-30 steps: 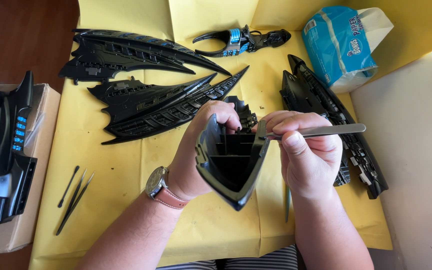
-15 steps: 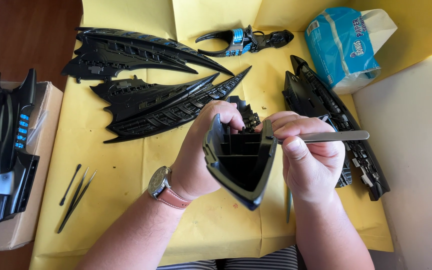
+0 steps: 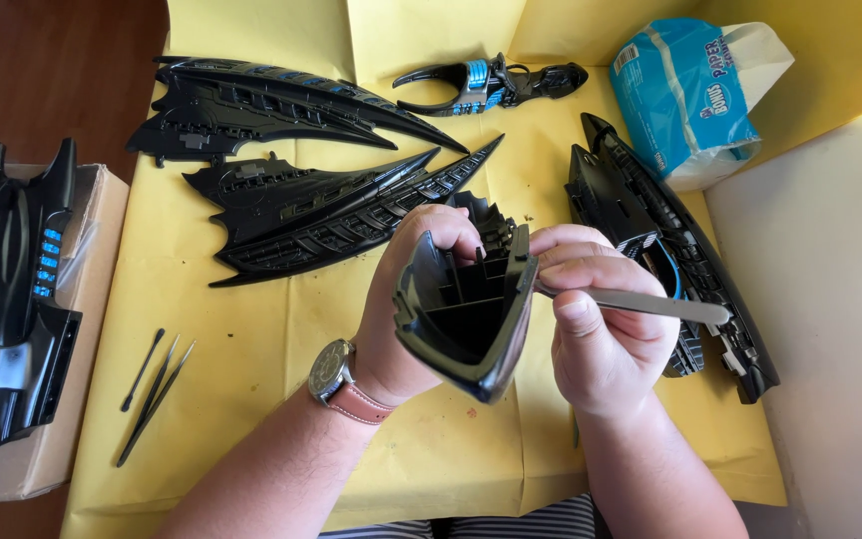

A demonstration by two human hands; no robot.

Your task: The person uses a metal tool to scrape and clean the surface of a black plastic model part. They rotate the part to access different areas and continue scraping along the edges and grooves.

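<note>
Your left hand [image 3: 406, 299] wraps its fingers closed around the black shell [image 3: 466, 309], held above the yellow sheet [image 3: 251, 349]. Your right hand [image 3: 601, 329] pinches a metal tool [image 3: 650, 304], its tip at the shell's right edge.

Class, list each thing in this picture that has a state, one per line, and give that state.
Left hand: gripping the black shell piece, held up off the table.
Right hand: pinching a metal tool against the shell's edge.
Wing panels: lying flat, loose on the yellow paper.
Tissue pack: torn open.
Thin tools: lying unused.
Cardboard box: a black body part resting on it.
</note>
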